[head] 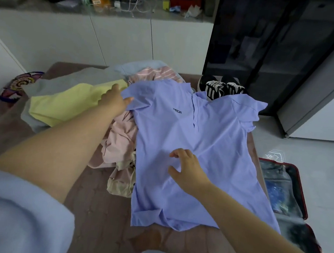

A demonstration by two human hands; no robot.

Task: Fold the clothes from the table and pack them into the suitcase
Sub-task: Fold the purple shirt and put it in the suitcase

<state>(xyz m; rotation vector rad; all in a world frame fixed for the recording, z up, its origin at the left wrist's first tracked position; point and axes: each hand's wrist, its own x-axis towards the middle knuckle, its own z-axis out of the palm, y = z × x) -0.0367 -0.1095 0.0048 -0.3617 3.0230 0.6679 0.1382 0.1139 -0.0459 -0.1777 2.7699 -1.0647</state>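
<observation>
1 blue polo shirt (200,149) lies spread front-up on the table (99,211), beside a heap of unfolded clothes (68,102). The left hand (114,100) has its grip pinched on the left sleeve's edge, thumb on top. The right hand (188,168) rests on the shirt's middle, grip apart, fingers spread. Folding looks barely begun. The next move is probably to bring that sleeve inward while the right hand pins the cloth. The open suitcase (304,199) sits on the floor, right of the table.
</observation>
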